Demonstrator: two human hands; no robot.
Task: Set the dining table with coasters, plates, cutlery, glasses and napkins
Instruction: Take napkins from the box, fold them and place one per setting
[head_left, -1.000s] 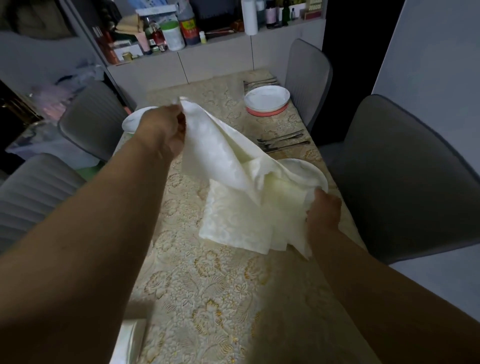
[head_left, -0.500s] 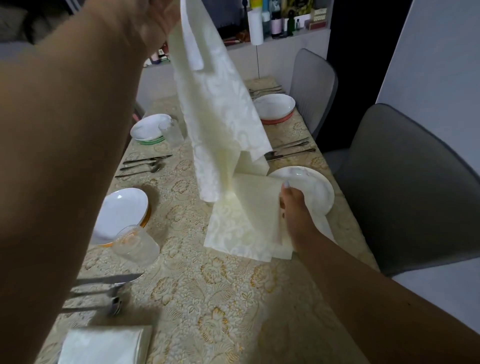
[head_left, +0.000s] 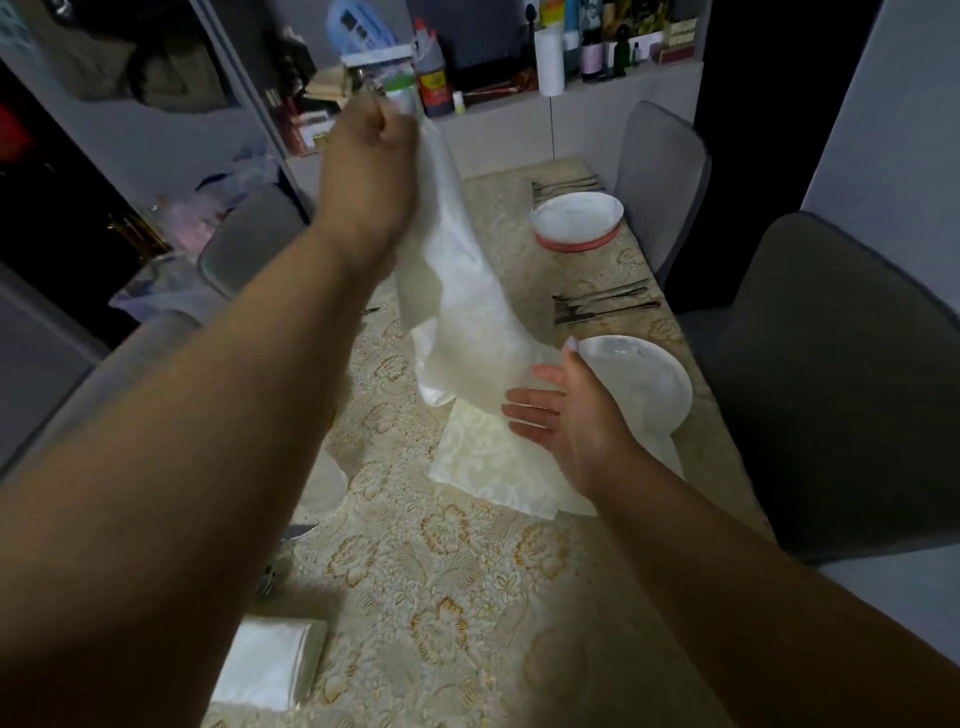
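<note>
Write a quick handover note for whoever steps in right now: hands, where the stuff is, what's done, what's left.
Left hand grips the raised napkin by its top.
Right hand is open, fingers straight, at the napkin's lower end over the napkin stack.
Right side: near plate, cutlery, far plate on a red coaster.
A folded napkin lies near left.
Left: place the remaining napkins. The arm hides the left settings.
</note>
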